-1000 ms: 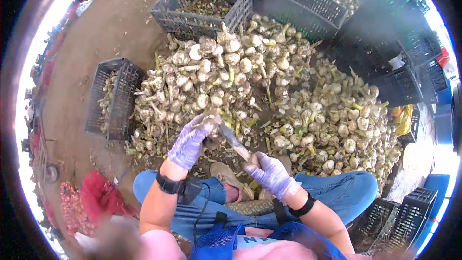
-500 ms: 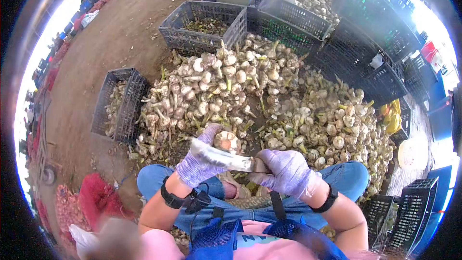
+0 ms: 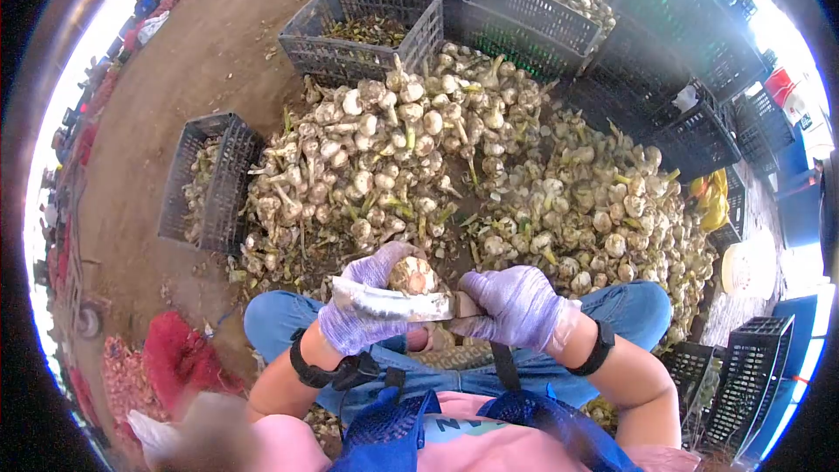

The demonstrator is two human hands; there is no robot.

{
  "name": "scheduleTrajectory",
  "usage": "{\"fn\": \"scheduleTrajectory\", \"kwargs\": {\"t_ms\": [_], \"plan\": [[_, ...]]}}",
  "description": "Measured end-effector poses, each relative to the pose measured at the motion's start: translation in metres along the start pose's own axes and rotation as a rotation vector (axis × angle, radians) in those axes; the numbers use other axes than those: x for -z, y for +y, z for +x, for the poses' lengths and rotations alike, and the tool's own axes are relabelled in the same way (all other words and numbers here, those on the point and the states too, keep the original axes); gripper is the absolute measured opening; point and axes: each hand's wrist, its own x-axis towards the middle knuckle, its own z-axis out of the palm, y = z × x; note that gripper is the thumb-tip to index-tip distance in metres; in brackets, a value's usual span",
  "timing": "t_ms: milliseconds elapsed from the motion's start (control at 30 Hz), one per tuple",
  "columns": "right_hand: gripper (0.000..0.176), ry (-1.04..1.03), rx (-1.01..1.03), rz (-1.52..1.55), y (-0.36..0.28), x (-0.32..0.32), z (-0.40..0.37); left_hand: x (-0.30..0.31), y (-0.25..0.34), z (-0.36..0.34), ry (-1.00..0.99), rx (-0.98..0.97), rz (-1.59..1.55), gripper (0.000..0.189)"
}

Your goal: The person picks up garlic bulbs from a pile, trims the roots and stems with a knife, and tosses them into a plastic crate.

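In my gloved left hand [image 3: 367,297] is a garlic bulb [image 3: 412,277], its cut root face turned up toward me. My right hand [image 3: 516,304], also in a pale purple glove, is closed round the handle of a knife [image 3: 398,304]. The knife's broad, whitish blade points left, just below the bulb, and passes across the front of my left hand. Past both hands lies a big heap of garlic bulbs [image 3: 350,153], many with stems, and a second garlic heap [image 3: 603,218] spreads to the right.
A dark crate [image 3: 363,51] with trimmings stands behind the heap, and a smaller crate [image 3: 214,183] sits at its left. Stacked crates [image 3: 647,96] line the back right. Red net sacks [image 3: 179,354] lie at lower left. My bent knees [image 3: 642,319] flank the hands.
The knife's blade has swung a little lower and more level. The bulb has turned slightly in my left hand, and the whole view has shifted a little.
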Motion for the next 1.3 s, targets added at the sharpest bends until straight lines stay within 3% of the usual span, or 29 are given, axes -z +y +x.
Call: {"fn": "scheduleTrajectory", "kwargs": {"t_ms": [67,133,200,267,333,367,467,500,533,600,667,733,867,900,933,1000,1067,1133,1200,1300], "plan": [[0.044,-0.03,-0.016,0.005,0.001,-0.006,-0.002,0.0,0.011,0.0,0.006,-0.123,0.219,0.063],[0.044,0.022,-0.034,0.066,0.01,-0.012,-0.005,-0.004,0.011,-0.003,0.052,-0.101,0.27,0.061],[0.044,0.105,-0.314,0.12,0.034,-0.015,-0.009,-0.002,0.025,-0.01,0.103,-0.124,0.232,0.058],[0.045,0.125,-0.318,0.047,0.043,-0.019,-0.014,0.002,0.03,-0.005,0.063,-0.097,0.284,0.056],[0.045,0.205,-0.352,0.144,0.04,-0.031,-0.021,-0.001,0.025,-0.003,0.149,-0.022,0.313,0.056],[0.045,0.175,-0.407,0.318,0.028,-0.02,-0.022,-0.001,0.018,0.0,0.186,-0.121,0.33,0.056],[0.039,0.18,-0.093,0.224,0.019,-0.016,-0.023,-0.003,0.005,-0.002,0.124,-0.116,0.069,0.057],[0.039,0.118,-0.061,0.173,0.015,-0.012,-0.019,-0.002,0.002,0.003,-0.019,0.043,0.08,0.058],[0.042,0.146,0.038,0.131,0.015,-0.015,-0.015,-0.001,0.004,0.004,-0.025,0.041,0.08,0.058],[0.043,0.018,0.046,0.113,0.003,-0.004,-0.007,0.0,0.013,0.002,-0.129,0.016,-0.066,0.06],[0.043,-0.029,0.045,0.083,-0.001,0.0,0.0,0.002,0.016,0.001,-0.169,-0.072,0.045,0.064],[0.043,-0.074,0.047,0.053,-0.002,-0.001,0.001,0.0,0.023,-0.002,-0.185,0.243,-0.379,0.071],[0.045,-0.076,0.055,0.113,0.004,-0.01,-0.004,-0.002,0.009,-0.006,-0.248,0.204,-0.388,0.073],[0.046,-0.068,0.043,0.138,0.008,-0.015,-0.006,-0.004,0.005,-0.006,-0.236,0.328,-0.711,0.067],[0.046,-0.068,0.04,0.141,0.011,-0.02,-0.008,-0.005,0.004,-0.006,-0.239,0.33,-0.711,0.067],[0.044,-0.015,-0.03,0.113,0.017,-0.025,-0.009,-0.006,0.005,-0.003,-0.223,0.0,0.116,0.06],[0.043,-0.014,-0.04,0.092,0.017,-0.025,-0.011,-0.011,0.006,-0.004,-0.188,0.0,-0.027,0.056],[0.041,0.047,-0.042,0.108,0.019,-0.029,-0.012,-0.012,0.009,-0.004,-0.168,-0.035,0.179,0.054],[0.04,0.03,-0.27,0.283,0.037,-0.034,-0.015,-0.01,0.016,-0.008,-0.084,-0.042,0.313,0.053],[0.04,0.133,-0.344,0.139,0.06,-0.038,-0.019,-0.004,0.027,-0.003,-0.027,-0.083,0.208,0.052]]}}
